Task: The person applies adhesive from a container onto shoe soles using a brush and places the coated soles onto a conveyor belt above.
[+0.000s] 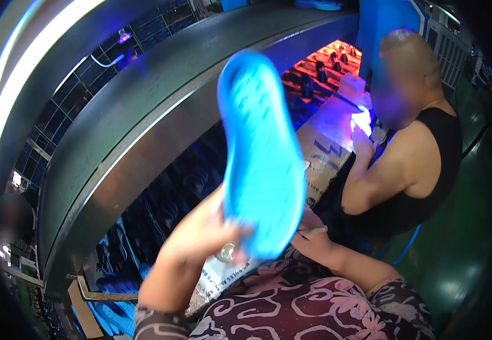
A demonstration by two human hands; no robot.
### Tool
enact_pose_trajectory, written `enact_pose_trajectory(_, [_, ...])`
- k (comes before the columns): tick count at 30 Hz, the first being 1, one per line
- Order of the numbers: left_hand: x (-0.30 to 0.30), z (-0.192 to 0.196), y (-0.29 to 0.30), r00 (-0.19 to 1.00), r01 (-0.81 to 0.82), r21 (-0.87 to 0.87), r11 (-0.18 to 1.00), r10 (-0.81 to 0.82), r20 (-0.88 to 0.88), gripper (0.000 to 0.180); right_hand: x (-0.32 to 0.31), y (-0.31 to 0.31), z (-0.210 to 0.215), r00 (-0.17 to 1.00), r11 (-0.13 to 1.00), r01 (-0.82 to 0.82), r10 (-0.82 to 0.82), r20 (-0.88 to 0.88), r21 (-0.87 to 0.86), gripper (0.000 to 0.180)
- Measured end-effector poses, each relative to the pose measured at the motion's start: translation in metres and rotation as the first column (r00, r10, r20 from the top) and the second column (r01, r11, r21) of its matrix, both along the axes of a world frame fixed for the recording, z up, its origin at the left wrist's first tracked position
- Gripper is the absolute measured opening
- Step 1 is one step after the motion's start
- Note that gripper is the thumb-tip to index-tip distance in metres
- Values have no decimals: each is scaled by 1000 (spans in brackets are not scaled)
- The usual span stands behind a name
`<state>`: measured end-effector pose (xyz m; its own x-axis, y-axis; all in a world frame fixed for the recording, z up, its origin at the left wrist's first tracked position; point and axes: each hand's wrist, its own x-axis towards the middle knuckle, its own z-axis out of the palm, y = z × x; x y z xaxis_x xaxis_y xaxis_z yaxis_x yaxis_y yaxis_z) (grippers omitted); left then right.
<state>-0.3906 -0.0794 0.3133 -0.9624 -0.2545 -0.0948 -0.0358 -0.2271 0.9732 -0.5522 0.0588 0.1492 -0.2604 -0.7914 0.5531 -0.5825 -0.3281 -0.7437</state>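
A bright blue shoe sole (263, 164) stands raised and tilted in front of me, its hollow, rimmed side facing me and slightly blurred. My left hand (209, 229) is closed on its lower left edge, with the thumb over the rim. Low on the other side, my right hand (314, 243) is partly hidden behind the sole. Its fingers look curled, and a thin pale thing shows at them; I cannot make out what it is. A small round shiny thing (228, 253) sits just by my left hand, above printed cardboard (217, 277).
Beyond the sole runs a curved machine housing with a green top (138, 107). Its opening glows red (331, 59) over dark shoe parts. At right, a co-worker (410, 147) in a black top works under a violet light (361, 122). More blue footwear pieces (113, 317) lie lower left.
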Motion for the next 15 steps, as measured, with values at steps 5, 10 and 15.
enact_pose_trajectory(5, [-200,75,-97,857,-218,466,858,397,-330,52,-13,12,7,997,997,49,-53,61,57,20])
enact_pose_trajectory(10, [-218,71,-50,870,-140,568,811,375,-321,47,-35,12,-12,984,992,128,-128,120,3,20])
enact_pose_trajectory(15, [-72,-69,-59,939,-345,-372,862,315,-140,57,-38,6,-18,973,998,30,-41,227,52,24])
